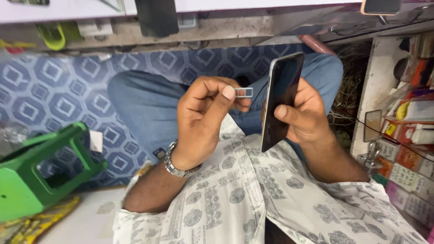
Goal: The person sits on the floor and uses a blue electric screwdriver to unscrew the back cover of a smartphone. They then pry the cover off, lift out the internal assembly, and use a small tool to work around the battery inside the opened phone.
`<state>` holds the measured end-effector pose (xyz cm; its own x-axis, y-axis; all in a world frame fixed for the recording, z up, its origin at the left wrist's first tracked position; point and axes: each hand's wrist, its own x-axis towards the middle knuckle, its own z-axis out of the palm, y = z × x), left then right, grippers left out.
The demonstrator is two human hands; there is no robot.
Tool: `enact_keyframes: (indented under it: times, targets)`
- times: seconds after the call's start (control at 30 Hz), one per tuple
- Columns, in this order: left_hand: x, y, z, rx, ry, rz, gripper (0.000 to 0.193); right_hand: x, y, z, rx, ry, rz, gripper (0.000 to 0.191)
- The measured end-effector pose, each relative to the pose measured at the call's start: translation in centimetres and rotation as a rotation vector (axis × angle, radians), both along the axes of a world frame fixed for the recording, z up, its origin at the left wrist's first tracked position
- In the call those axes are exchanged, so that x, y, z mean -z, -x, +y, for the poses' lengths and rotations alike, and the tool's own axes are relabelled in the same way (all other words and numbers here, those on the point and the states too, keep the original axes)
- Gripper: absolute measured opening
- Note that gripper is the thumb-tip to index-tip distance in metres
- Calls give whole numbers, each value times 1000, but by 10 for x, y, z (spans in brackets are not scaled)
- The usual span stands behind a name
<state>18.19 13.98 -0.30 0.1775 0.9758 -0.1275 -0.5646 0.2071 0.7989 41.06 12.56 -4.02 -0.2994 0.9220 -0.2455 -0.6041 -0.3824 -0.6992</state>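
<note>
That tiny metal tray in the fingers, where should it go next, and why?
Probably into the phone's edge. The left hand pinches the small SIM tray just beside the dark phone, which the right hand holds upright. They are close but not yet joined, so easing the tray toward that edge seems likely.

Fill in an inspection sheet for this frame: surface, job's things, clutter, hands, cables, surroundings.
Surface: blue patterned floor; no worktop in use.
Job's things: black-screened slim smartphone upright on edge; small silver metal card tray beside it.
Clutter: green plastic stool lying at left.
Hands: left hand pinches the tray; right hand grips the phone.
Cables: thin dark wire at right.
Surroundings: shelves of small coloured boxes at right.
</note>
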Motion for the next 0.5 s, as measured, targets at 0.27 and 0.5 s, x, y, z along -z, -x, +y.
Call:
enact_keyframes:
  times: [0.27,0.5]
  targets:
    - [-27,13,-11,-55,-164,239,8,-20,16,-6,-77,-39,-14,50]
    - [-34,20,-5,-32,-357,374,14,-13,-2,-12,-72,-80,-40,45]
